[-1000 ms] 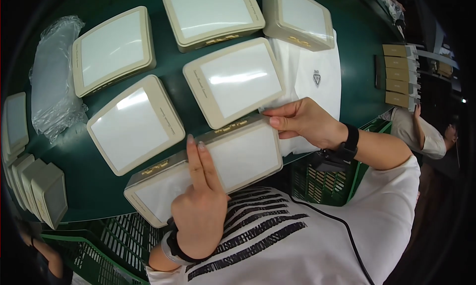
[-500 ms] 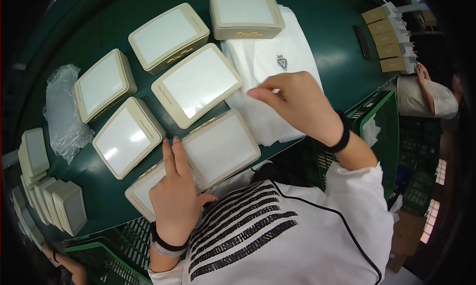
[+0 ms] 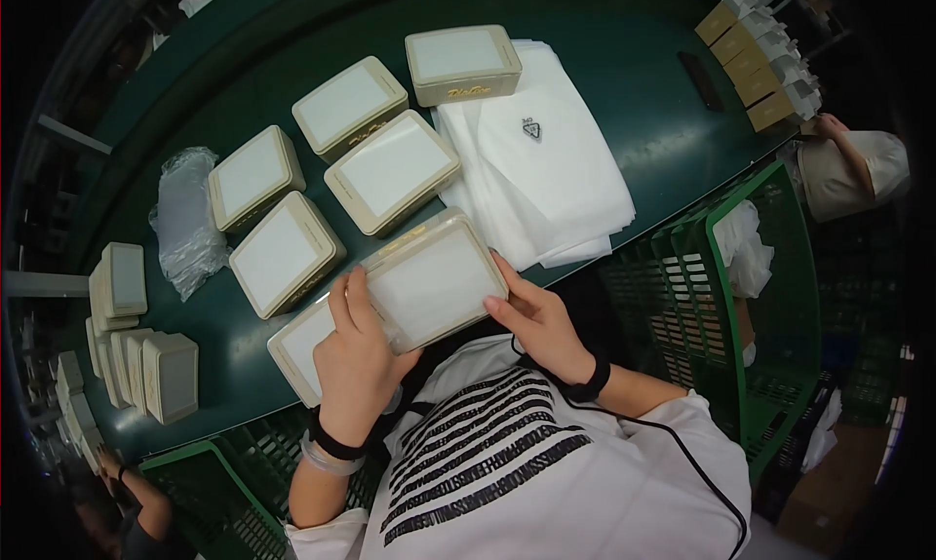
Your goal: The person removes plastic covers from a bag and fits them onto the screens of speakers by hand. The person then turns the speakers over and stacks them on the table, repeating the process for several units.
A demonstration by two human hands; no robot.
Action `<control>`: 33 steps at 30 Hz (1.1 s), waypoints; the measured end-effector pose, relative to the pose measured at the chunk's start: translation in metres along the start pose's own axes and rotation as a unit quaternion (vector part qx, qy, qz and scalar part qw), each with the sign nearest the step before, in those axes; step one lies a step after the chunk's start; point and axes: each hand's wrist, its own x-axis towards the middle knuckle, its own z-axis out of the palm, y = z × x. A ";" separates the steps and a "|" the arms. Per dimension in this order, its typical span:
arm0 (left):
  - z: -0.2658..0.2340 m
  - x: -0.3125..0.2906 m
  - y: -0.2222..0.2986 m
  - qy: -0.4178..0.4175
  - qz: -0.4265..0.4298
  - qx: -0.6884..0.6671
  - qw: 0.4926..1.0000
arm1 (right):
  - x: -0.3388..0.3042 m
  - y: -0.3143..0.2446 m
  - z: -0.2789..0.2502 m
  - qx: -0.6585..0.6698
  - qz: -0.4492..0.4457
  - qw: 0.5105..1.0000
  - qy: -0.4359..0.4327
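Note:
Between my hands lies a cream box (image 3: 429, 287) with a white panel on top, near the table's front edge. Shiny clear film seems to cover it. My left hand (image 3: 356, 370) grips its left end, fingers over the top edge and thumb low. My right hand (image 3: 544, 331) holds the right end, with the thumb on the front edge and the fingers behind. Another cream box (image 3: 297, 350) sits to the left, partly hidden by my left hand. Several similar boxes (image 3: 395, 175) stand just beyond on the green table (image 3: 604, 102).
White bags or sheets (image 3: 575, 170) lie stacked right of the boxes. Folded clear plastic (image 3: 190, 219) is at the left, near more boxes (image 3: 171, 375). Green crates (image 3: 731, 336) stand below the table edge. Brown cartons (image 3: 746, 63) and a co-worker's arm (image 3: 848, 151) are far right.
My right hand has come down from above the white sheets onto the box's right end. My left hand stays at the left end. The whole view has shifted slightly.

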 end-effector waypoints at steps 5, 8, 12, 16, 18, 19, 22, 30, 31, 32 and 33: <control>0.003 -0.013 -0.006 0.160 0.097 -0.098 0.977 | -0.020 -0.035 0.006 -0.268 -0.245 0.932 -0.010; 0.000 -0.017 -0.011 0.218 0.121 -0.122 0.961 | -0.022 -0.059 0.016 -0.321 -0.359 0.876 -0.034; -0.001 -0.021 -0.014 0.259 0.118 -0.130 0.950 | -0.010 -0.052 0.018 -0.064 -0.188 0.978 -0.062; 0.005 -0.008 -0.009 0.190 0.098 -0.181 0.960 | 0.012 -0.049 -0.003 0.058 0.108 0.992 -0.010; 0.011 0.003 -0.015 0.106 0.067 -0.151 0.981 | 0.023 -0.046 -0.010 -0.019 0.140 0.989 -0.034; 0.012 0.005 -0.016 0.061 0.053 -0.136 0.987 | 0.028 -0.046 -0.014 -0.088 0.163 0.982 -0.048; 0.012 0.005 -0.020 0.047 0.070 -0.110 0.990 | 0.040 -0.069 -0.012 -0.333 0.070 0.934 -0.111; -0.028 -0.013 -0.034 -0.002 0.084 -0.045 0.995 | 0.076 -0.053 0.045 -0.610 -0.330 0.607 -0.389; -0.035 -0.021 -0.039 -0.022 0.057 -0.038 0.997 | 0.081 -0.049 0.051 -0.615 -0.330 0.581 -0.418; -0.039 -0.035 -0.048 -0.016 0.050 -0.034 0.998 | 0.082 -0.049 0.054 -0.611 -0.338 0.577 -0.423; -0.043 -0.052 -0.059 -0.032 0.093 -0.138 0.985 | 0.082 -0.051 0.055 -0.628 -0.335 0.567 -0.415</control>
